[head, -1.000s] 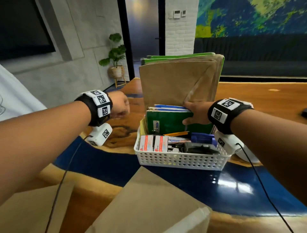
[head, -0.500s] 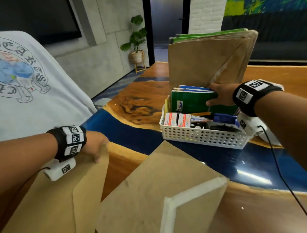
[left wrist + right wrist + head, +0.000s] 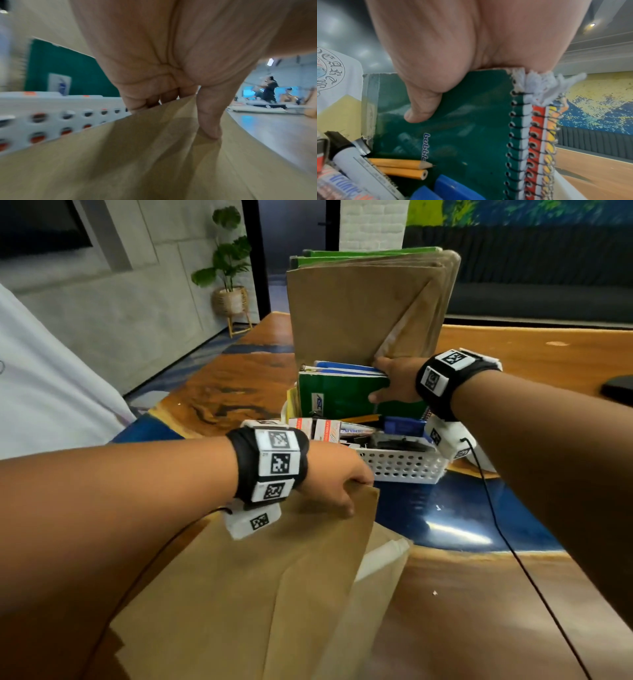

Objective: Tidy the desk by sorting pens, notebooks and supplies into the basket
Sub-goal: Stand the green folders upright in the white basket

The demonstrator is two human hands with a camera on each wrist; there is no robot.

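Done: white perforated plastic basket already holds notebooks, pens, upright envelopes.
Left hand: pinches brown paper envelope off surface.
Right hand: clasps green spiral notebook.
Left: that envelope, another beneath.

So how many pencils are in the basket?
2: both yellow pencils lie side by side in the basket, against the green notebook. More may be hidden under the markers.

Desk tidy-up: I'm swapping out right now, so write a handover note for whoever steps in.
Left hand: pinches the top edge of a brown envelope, lifted in front of the basket.
Right hand: grip on the green spiral notebook standing in the basket.
Done: notebooks, upright envelopes, pencils, markers and small boxes are in the basket.
Left: this envelope, and another brown envelope on the desk.
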